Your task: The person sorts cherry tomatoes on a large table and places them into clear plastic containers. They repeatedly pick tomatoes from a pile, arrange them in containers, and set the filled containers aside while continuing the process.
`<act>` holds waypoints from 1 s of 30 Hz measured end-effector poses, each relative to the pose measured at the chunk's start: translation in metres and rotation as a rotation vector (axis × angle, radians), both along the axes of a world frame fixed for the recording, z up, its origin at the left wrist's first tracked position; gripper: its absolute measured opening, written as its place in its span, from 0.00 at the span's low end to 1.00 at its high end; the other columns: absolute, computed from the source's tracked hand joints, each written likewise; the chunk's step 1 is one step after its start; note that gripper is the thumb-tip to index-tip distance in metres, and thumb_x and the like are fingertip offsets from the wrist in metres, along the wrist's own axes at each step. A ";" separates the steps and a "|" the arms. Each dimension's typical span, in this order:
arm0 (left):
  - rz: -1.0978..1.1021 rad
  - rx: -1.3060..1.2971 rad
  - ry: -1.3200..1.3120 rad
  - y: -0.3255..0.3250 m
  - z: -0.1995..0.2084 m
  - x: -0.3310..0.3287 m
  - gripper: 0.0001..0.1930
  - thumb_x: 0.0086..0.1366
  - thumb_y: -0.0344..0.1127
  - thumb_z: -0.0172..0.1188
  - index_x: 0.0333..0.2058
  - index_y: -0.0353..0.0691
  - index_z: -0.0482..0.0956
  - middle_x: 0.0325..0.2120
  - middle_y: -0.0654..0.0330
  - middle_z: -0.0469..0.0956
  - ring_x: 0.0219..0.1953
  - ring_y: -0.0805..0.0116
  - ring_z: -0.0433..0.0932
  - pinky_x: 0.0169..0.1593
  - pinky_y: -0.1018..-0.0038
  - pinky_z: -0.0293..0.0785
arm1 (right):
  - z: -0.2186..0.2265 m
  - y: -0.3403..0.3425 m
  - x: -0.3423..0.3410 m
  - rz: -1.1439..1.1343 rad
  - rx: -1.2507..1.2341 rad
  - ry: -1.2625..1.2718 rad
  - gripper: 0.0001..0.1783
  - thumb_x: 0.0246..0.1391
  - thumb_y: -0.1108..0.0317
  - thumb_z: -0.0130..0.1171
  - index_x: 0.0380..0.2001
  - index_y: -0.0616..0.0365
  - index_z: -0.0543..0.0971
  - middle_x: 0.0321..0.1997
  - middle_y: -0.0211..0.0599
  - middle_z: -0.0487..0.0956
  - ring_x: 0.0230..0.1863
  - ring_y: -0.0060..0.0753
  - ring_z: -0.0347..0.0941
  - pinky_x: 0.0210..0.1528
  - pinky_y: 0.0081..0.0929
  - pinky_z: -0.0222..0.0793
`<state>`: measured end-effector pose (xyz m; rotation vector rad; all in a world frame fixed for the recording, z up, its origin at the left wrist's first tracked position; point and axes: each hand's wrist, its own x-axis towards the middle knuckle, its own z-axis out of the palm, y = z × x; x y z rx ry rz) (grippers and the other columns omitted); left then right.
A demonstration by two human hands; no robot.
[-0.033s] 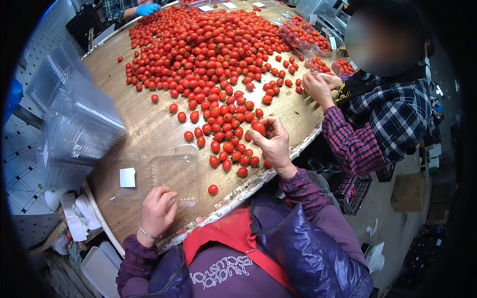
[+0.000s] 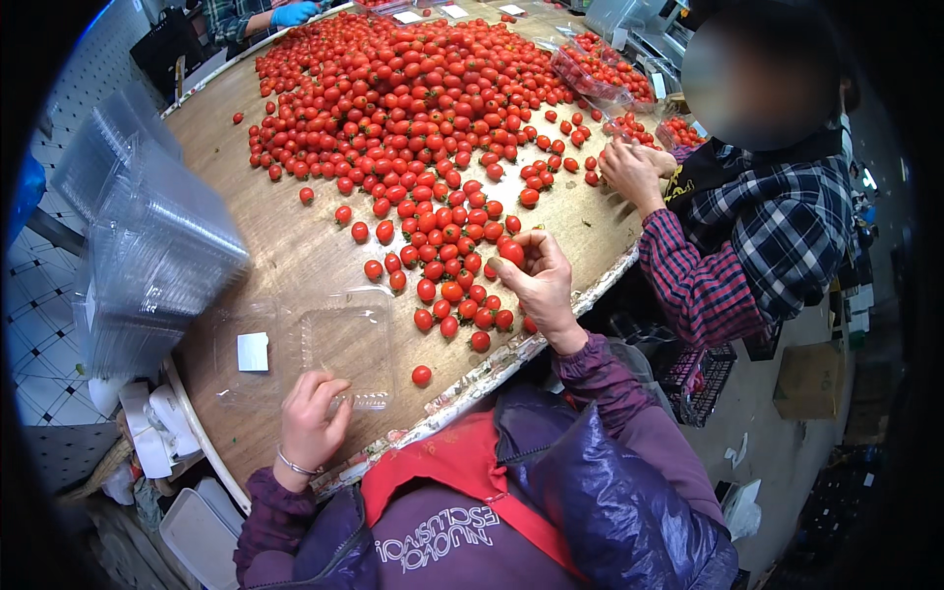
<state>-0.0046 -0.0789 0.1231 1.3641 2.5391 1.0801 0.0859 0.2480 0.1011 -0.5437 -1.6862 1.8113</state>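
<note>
Thumb and fingers of my right hand [image 2: 541, 285] are closed on a red cherry tomato [image 2: 510, 253], above the near right part of the loose tomatoes [image 2: 449, 251]. To the left, my left hand [image 2: 313, 418] rests its bent fingertips at the near edge of a clear plastic clamshell box [image 2: 391, 339], with the thumb spread away from them. The box lies opened flat on the wooden table, and a white label [image 2: 253, 352] shows in its left half. One single tomato [image 2: 422, 376] sits just right of the box.
A large tomato heap [image 2: 413, 88] covers the far table. Nested clear boxes [image 2: 157, 246] stand at the left edge. At right, a co-worker's hands [image 2: 634, 172] are near filled boxes [image 2: 605, 74]; a blue-gloved hand [image 2: 293, 15] shows at the far side. A dark crate [image 2: 696, 383] stands below.
The co-worker's hands at the right have shifted slightly. My own hands look almost the same, with the tomato still in my right fingers.
</note>
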 end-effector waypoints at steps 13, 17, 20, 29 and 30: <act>0.421 0.198 -1.335 -0.049 -0.070 0.034 0.18 0.70 0.42 0.51 0.30 0.33 0.79 0.18 0.59 0.78 0.15 0.75 0.74 0.18 0.81 0.69 | 0.023 0.080 0.104 0.577 0.260 -0.790 0.12 0.48 0.64 0.64 0.27 0.60 0.75 0.20 0.26 0.73 0.22 0.16 0.70 0.24 0.20 0.66; 0.565 0.534 -1.528 -0.051 -0.079 0.025 0.20 0.71 0.47 0.46 0.30 0.35 0.73 0.20 0.54 0.78 0.16 0.68 0.77 0.18 0.77 0.73 | 0.032 0.106 0.174 0.598 0.359 -1.187 0.21 0.50 0.54 0.67 0.22 0.64 0.81 0.18 0.32 0.78 0.19 0.20 0.75 0.24 0.20 0.69; 0.638 0.672 -1.548 -0.044 -0.086 0.016 0.16 0.70 0.44 0.50 0.28 0.38 0.71 0.21 0.53 0.78 0.19 0.63 0.79 0.20 0.74 0.76 | 0.018 0.105 0.177 0.386 0.277 -1.201 0.25 0.51 0.50 0.65 0.21 0.66 0.81 0.14 0.33 0.77 0.19 0.22 0.76 0.23 0.20 0.69; 0.838 0.962 -1.266 -0.021 -0.060 0.044 0.11 0.67 0.40 0.53 0.30 0.39 0.70 0.36 0.48 0.79 0.35 0.61 0.82 0.31 0.74 0.81 | -0.014 0.026 -0.023 0.330 0.714 -0.372 0.11 0.51 0.64 0.60 0.31 0.61 0.82 0.24 0.43 0.80 0.26 0.37 0.79 0.33 0.30 0.73; 0.867 0.974 -1.212 -0.019 -0.055 0.047 0.10 0.68 0.40 0.53 0.31 0.41 0.70 0.37 0.49 0.79 0.36 0.62 0.82 0.32 0.74 0.81 | -0.017 0.016 -0.053 0.329 0.739 -0.271 0.11 0.50 0.64 0.61 0.31 0.60 0.83 0.25 0.45 0.80 0.27 0.41 0.79 0.34 0.33 0.74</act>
